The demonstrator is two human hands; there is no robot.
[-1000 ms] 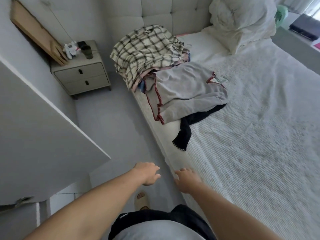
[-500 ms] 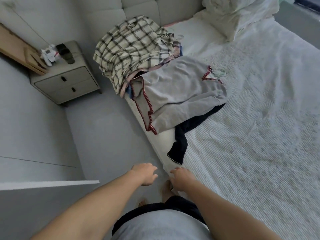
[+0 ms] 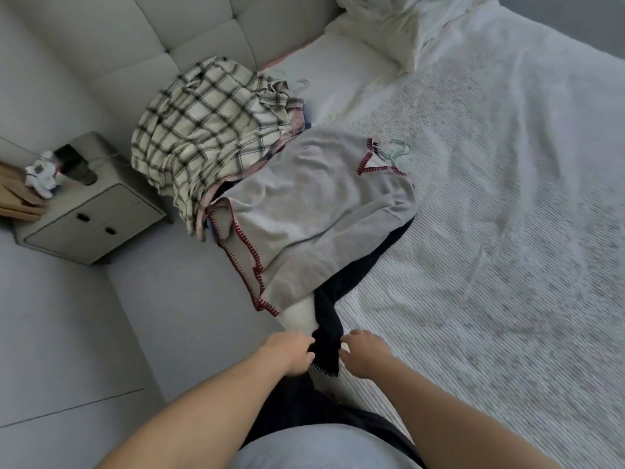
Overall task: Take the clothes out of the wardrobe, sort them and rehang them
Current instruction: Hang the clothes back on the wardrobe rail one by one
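Where the wide white textured bed cover fills the right side of the view, the rest follows by size.
Bed: pale tufted padded headboard at the top, rumpled white pillow at its upper right.
Floor: grey, running along the bed's left edge.
Grey top: grey knit garment with red blanket-stitch trim, spread flat at the bed's left edge, hem overhanging toward the floor, a pale hanger hook showing at its neck.
Checked pile: cream and black checked shirt heaped over other clothes, nearer the headboard, touching the grey top.
Nightstand: beige two-drawer bedside cabinet left of the bed, against the wall.
Dark garment: black cloth with a stitched edge, partly under the grey top, its free end trailing down over the mattress edge toward the person.
Left hand: fingers curled against the left side of the dark garment's end; whether they grip it cannot be told.
Right hand: fingers bent, just at the cloth's right side; grip cannot be told.
Toy: small white figure on the nightstand, beside a dark cup.
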